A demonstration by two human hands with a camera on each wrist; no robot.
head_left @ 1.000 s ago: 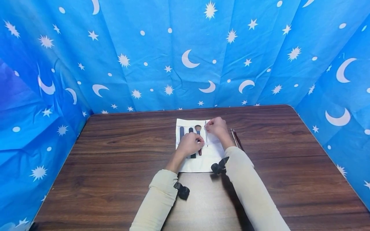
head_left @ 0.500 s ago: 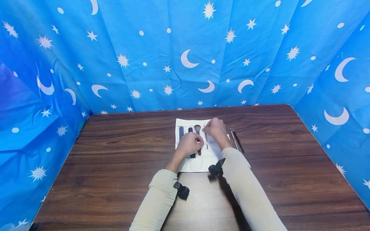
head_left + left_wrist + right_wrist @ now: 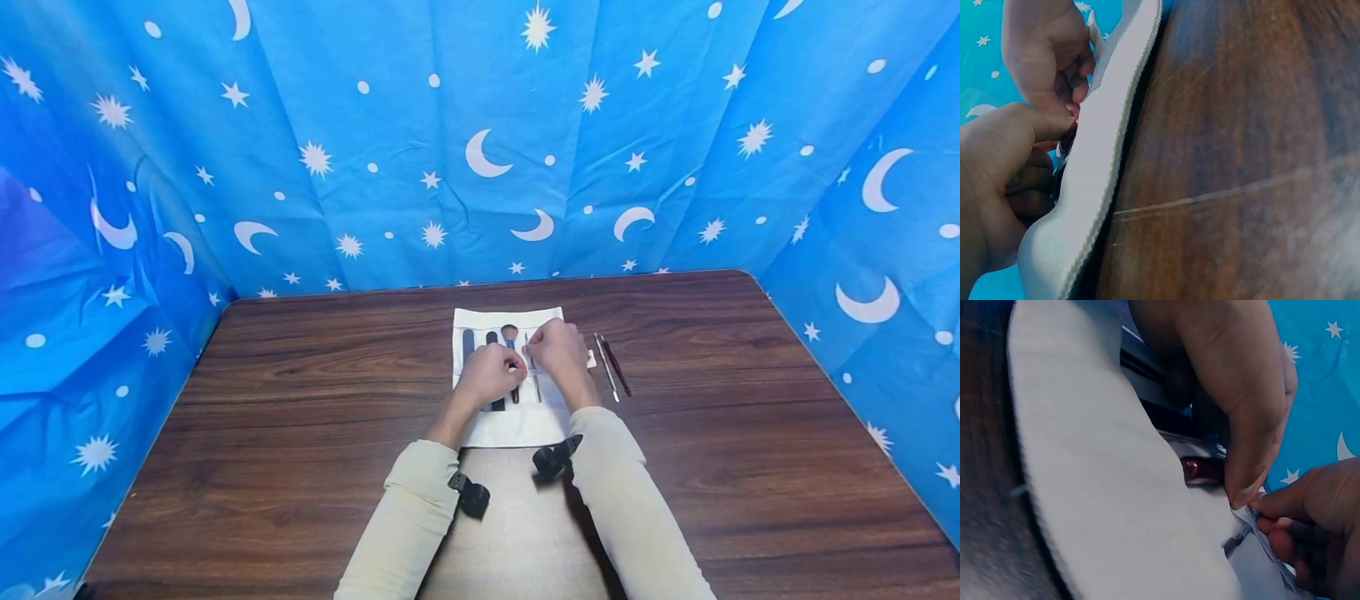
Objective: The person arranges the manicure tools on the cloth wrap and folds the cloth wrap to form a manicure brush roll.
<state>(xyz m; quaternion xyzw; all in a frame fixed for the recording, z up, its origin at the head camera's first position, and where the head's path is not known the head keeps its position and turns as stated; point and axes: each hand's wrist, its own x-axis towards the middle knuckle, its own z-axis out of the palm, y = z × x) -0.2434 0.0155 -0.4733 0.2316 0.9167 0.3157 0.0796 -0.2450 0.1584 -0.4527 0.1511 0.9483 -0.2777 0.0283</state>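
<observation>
A white cloth tool roll [image 3: 517,432] lies spread out, with tools tucked under its band. My left hand [image 3: 491,372] pinches the band's edge between thumb and forefinger, seen close in the right wrist view. Just right of it, my right hand [image 3: 558,348] pinches a thin metal rod-like tool [image 3: 537,387], whose lower end comes out below the band. A makeup brush [image 3: 510,334] with a dark red handle end [image 3: 1202,470] sits beside it. Further left are a grey flat file [image 3: 468,342] and a black flat tool [image 3: 492,337], partly hidden by my left hand.
Right of the cloth, a slim silver tool [image 3: 607,368] and a dark brown tool [image 3: 617,367] lie on the wooden table [image 3: 300,417]. A blue curtain [image 3: 405,167] with moons and stars stands behind the table and along its sides.
My right hand has moved down and slightly left, toward me, sliding the thin metal tool further through the band. The left hand has stayed in place.
</observation>
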